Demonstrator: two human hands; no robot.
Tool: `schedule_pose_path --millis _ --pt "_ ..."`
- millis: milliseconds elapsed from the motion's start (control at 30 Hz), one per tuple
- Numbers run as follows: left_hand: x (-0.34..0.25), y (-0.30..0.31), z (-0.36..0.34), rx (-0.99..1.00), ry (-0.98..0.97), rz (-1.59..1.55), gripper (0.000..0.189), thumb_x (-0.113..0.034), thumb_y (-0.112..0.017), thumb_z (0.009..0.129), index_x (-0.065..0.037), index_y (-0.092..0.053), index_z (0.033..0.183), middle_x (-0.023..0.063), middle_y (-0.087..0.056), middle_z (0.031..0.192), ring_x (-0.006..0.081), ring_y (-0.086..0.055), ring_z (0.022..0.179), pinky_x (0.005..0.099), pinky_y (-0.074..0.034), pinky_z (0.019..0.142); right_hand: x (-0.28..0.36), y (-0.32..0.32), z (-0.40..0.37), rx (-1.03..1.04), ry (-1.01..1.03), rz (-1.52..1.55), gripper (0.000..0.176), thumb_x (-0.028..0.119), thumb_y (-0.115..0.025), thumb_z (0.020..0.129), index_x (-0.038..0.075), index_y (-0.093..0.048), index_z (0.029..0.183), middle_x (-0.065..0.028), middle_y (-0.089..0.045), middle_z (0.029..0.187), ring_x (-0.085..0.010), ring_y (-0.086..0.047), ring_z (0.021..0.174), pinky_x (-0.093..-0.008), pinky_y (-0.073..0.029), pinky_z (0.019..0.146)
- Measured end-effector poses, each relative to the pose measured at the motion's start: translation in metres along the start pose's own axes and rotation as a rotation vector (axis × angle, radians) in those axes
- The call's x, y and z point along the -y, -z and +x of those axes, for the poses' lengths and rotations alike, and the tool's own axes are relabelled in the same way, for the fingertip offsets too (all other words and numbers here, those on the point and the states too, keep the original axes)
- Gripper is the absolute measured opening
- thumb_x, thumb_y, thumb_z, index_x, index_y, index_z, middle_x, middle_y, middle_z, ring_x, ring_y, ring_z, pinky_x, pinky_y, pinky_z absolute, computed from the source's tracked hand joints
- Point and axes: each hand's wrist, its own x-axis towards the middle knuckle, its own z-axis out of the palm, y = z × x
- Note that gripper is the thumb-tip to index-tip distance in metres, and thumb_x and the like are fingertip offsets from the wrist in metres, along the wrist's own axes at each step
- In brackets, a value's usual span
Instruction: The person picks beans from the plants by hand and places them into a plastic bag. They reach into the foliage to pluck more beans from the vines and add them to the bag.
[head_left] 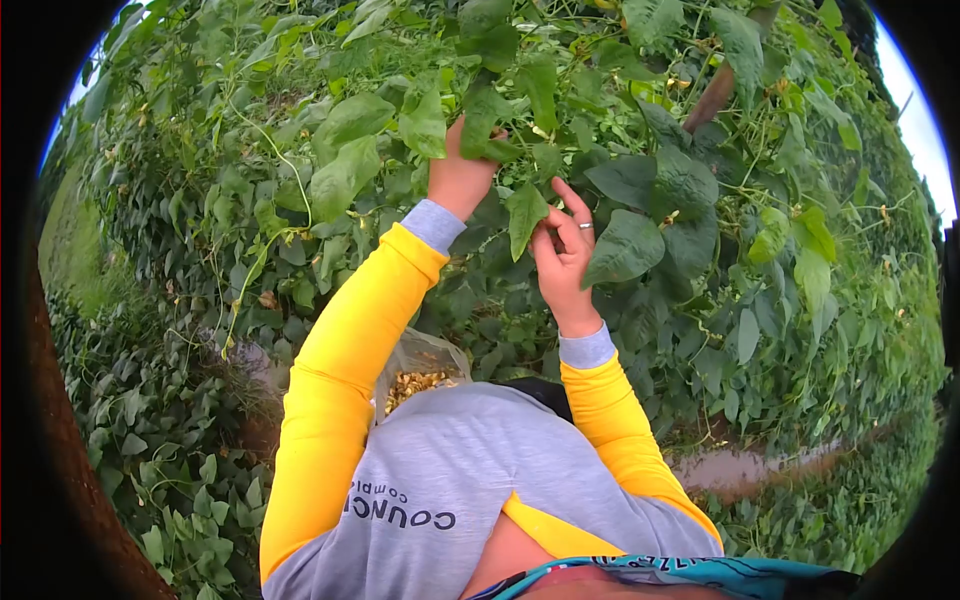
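Observation:
My left hand (465, 168) reaches up into the leafy vines, its fingers mostly hidden behind green leaves. To its right, my right hand (568, 245), with a ring on one finger, has its thumb and fingers bent at the edge of a pointed green leaf (525, 215). Whether it pinches that leaf or only touches it is unclear. Larger dark leaves (625, 248) hang just right of this hand. Against my front, below the left forearm, is a clear plastic bag (432, 352) with many small yellowish-brown pieces (415, 384) inside.
Dense climbing vines surround both arms and rise above them. A brown wooden pole (712, 98) stands among the leaves at the upper right. Strips of bare, wet-looking ground (735, 468) run below the plants at the right. Low leafy growth (150, 460) covers the lower left.

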Motion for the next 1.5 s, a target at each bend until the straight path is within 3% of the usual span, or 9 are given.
schedule_pose_path --millis 100,233,433,567,600,700,800,1167,1500 --pt "-0.001 0.006 -0.002 -0.022 -0.052 -0.010 0.018 -0.011 -0.078 0.083 -0.003 -0.074 0.099 0.0078 -0.076 0.093 0.0175 -0.070 0.078 0.0319 -0.055 0.071 0.018 0.000 -0.003 -0.003 0.046 0.004 0.029 -0.007 -0.059 0.093 0.002 -0.070 0.119 -0.0157 -0.052 0.143 -0.0180 -0.065 0.098 -0.0284 -0.056 0.076" --pt "-0.007 0.010 -0.009 -0.049 -0.094 0.208 0.029 -0.007 -0.075 0.083 -0.004 -0.073 0.112 0.0083 -0.077 0.100 0.0159 -0.070 0.080 0.0308 -0.056 0.074 0.066 0.010 0.016 -0.077 0.169 -0.046 0.022 -0.006 -0.064 0.094 0.003 -0.073 0.113 -0.0118 -0.065 0.122 -0.0155 -0.064 0.094 -0.0261 -0.055 0.073" --pt "-0.005 0.050 -0.066 0.166 0.198 -0.122 0.037 -0.004 -0.068 0.083 -0.005 -0.072 0.119 0.0132 -0.075 0.092 0.0202 -0.071 0.077 0.0339 -0.057 0.071 0.103 0.038 0.092 -0.122 0.430 -0.370 0.021 -0.001 -0.066 0.094 0.003 -0.074 0.112 -0.0126 -0.073 0.110 -0.0226 -0.069 0.098 -0.0326 -0.055 0.080" --pt "-0.018 0.114 -0.140 0.542 0.373 0.015 0.020 0.001 -0.069 0.082 0.000 -0.076 0.101 0.0114 -0.076 0.089 0.0164 -0.071 0.080 0.0310 -0.057 0.074 0.108 0.056 0.163 -0.150 0.781 -0.699 0.019 -0.002 -0.067 0.091 0.002 -0.074 0.109 -0.0126 -0.074 0.103 -0.0259 -0.070 0.096 -0.0357 -0.055 0.083" --pt "-0.024 0.129 -0.156 0.668 0.401 0.085 0.020 -0.001 -0.070 0.082 0.000 -0.076 0.101 0.0124 -0.076 0.087 0.0176 -0.072 0.081 0.0311 -0.057 0.074 0.114 0.062 0.174 -0.113 0.786 -0.703 0.025 -0.003 -0.065 0.095 0.003 -0.074 0.118 -0.0114 -0.073 0.111 -0.0180 -0.068 0.100 -0.0296 -0.055 0.086" --pt "0.009 0.155 -0.219 0.906 0.300 0.305 0.021 -0.009 -0.065 0.086 -0.004 -0.077 0.102 0.0192 -0.075 0.093 0.0341 -0.073 0.086 0.0412 -0.058 0.079 0.148 0.067 0.189 -0.093 0.713 -0.769 0.030 0.000 -0.069 0.086 0.000 -0.072 0.116 -0.0164 -0.071 0.104 -0.0264 -0.068 0.085 -0.0352 -0.054 0.076" --pt "0.026 0.166 -0.255 1.034 0.249 0.491 0.026 -0.008 -0.061 0.085 -0.008 -0.078 0.105 0.0207 -0.074 0.096 0.0395 -0.070 0.089 0.0470 -0.056 0.081 0.159 0.056 0.195 -0.051 0.544 -0.633 0.036 -0.002 -0.072 0.083 -0.001 -0.070 0.119 -0.0126 -0.066 0.101 -0.0192 -0.062 0.077 -0.0305 -0.051 0.070" --pt "0.024 0.166 -0.272 0.858 0.278 0.528 0.030 -0.016 -0.068 0.082 -0.009 -0.075 0.110 0.0210 -0.073 0.091 0.0394 -0.070 0.087 0.0488 -0.056 0.078 0.145 0.034 0.213 -0.109 0.694 -0.921 0.015 0.010 -0.076 0.084 0.008 -0.064 0.093 -0.0149 -0.063 0.089 -0.0362 -0.065 0.083 -0.0437 -0.053 0.073" --pt "0.019 0.160 -0.274 1.037 0.344 0.448 0.032 -0.019 -0.069 0.086 -0.011 -0.074 0.116 0.0176 -0.074 0.105 0.0380 -0.070 0.097 0.0475 -0.056 0.084 0.186 0.048 0.186 -0.036 0.599 -0.723 0.011 0.000 -0.075 0.084 0.003 -0.066 0.090 -0.0086 -0.061 0.082 -0.0230 -0.064 0.075 -0.0339 -0.050 0.068"
